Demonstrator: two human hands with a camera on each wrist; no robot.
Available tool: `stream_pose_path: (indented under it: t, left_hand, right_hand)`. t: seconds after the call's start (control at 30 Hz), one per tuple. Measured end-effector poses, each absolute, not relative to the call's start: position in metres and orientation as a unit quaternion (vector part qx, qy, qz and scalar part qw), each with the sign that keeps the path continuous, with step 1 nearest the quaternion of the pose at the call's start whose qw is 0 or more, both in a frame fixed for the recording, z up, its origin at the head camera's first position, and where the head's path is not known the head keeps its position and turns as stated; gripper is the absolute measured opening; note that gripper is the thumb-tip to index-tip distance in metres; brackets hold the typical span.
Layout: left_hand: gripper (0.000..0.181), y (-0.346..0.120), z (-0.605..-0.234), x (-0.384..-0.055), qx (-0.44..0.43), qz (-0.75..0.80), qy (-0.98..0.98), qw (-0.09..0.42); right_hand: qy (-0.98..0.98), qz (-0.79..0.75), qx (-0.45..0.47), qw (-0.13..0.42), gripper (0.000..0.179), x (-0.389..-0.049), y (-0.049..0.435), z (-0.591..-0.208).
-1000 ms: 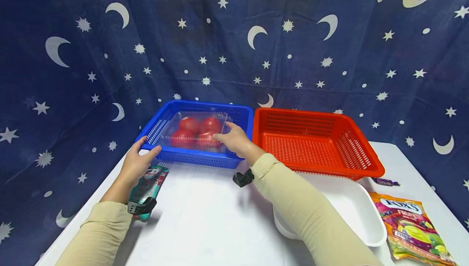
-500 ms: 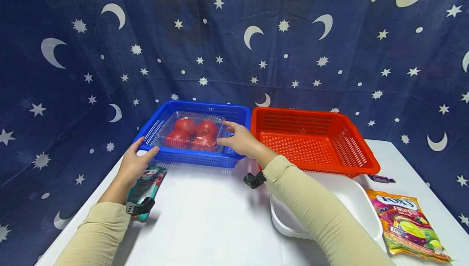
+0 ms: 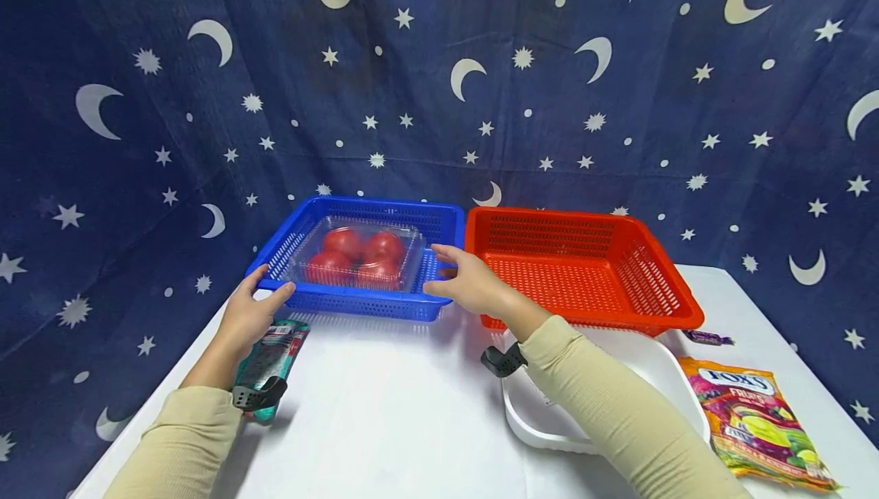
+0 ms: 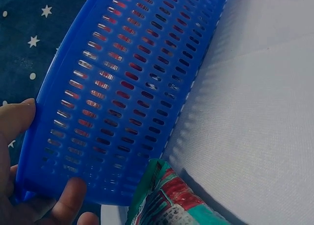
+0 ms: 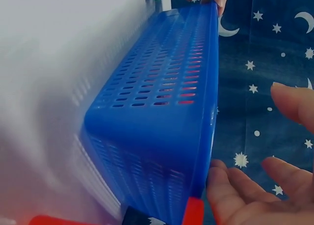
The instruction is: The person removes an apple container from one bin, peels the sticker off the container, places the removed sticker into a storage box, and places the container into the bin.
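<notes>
A clear plastic box [image 3: 414,255] with several red round fruits [image 3: 382,246] in it sits in the blue basket [image 3: 367,306]; their exact kind is hard to tell. My left hand [image 3: 250,314] holds the basket's near-left corner, thumb and fingers about the rim, as the left wrist view also shows. At the near-right corner is my right hand [image 3: 474,281], apart from the box, with its fingers spread. In the right wrist view, fingertips of the right hand [image 5: 260,190] lie at the basket's rim. Beneath my left wrist is a teal packet [image 3: 275,362].
A red basket [image 3: 563,274] stands right beside the blue one. Before it is a white tub [image 3: 662,377], partly hidden by my right sleeve. Farther right lie an orange Fox's candy bag [image 3: 758,423] and a small purple wrapper [image 3: 709,338]. A starry curtain [image 3: 412,64] hangs behind.
My right hand has let go of the clear box and drawn back to the right, toward the basket's edge. The box now lies in the basket. The left hand stays at its corner.
</notes>
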State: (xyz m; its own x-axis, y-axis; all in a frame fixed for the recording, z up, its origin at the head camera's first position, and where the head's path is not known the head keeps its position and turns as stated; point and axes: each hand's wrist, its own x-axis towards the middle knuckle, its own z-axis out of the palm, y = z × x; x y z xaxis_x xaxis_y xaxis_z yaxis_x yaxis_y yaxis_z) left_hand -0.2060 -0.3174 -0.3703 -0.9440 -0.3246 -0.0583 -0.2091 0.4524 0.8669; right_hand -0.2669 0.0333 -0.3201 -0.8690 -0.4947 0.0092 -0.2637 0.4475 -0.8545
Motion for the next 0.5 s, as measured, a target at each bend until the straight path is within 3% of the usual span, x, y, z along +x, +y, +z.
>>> stream_pose_path:
  t: [0.37,0.5]
  left_hand:
    - [0.089,-0.322,-0.366,-0.2,0.155,-0.501,-0.85,0.052]
    - [0.09,-0.32,-0.37,-0.197,0.154,-0.51,-0.842,0.085]
  right_hand:
    - [0.85,-0.443,-0.266,0.1,0.075,-0.245,0.067,-0.305]
    - [0.866,-0.411,-0.276,0.073,0.075,-0.239,0.087,-0.302]
